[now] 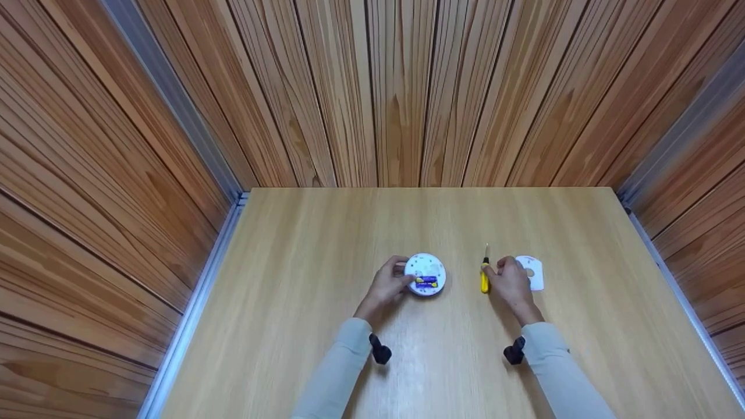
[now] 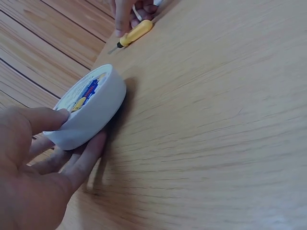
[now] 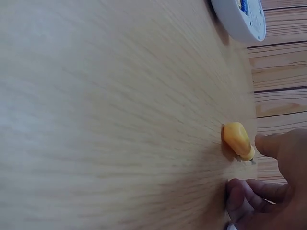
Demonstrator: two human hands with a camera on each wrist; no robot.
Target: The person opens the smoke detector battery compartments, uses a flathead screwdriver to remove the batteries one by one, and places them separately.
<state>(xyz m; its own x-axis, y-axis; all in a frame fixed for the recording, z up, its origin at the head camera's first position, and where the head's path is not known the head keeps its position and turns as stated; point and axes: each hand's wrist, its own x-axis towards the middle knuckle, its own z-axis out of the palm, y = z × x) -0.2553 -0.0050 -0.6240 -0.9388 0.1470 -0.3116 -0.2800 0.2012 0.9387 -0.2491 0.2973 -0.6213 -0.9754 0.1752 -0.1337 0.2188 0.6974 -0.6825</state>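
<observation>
My left hand (image 1: 389, 280) grips a round white battery-powered device (image 1: 423, 265) by its left rim, thumb on the top face and fingers underneath. Two purple-and-yellow batteries (image 1: 426, 281) sit in its compartment, facing up. In the left wrist view the device (image 2: 98, 112) tilts over the table. My right hand (image 1: 512, 284) is low over the table with several fingers curled, between a yellow-handled screwdriver (image 1: 485, 279) and a white plate (image 1: 535, 278) with a hole. The thumb points toward the screwdriver handle (image 3: 236, 138). I cannot tell whether the curled fingers grip the plate, whose left part they hide.
The light wood table (image 1: 326, 233) meets a wood-plank wall (image 1: 401, 93) at the back. Metal rails (image 1: 192, 308) run along its sides. A small black camera is strapped to each wrist, by the pale sleeves (image 1: 340, 366).
</observation>
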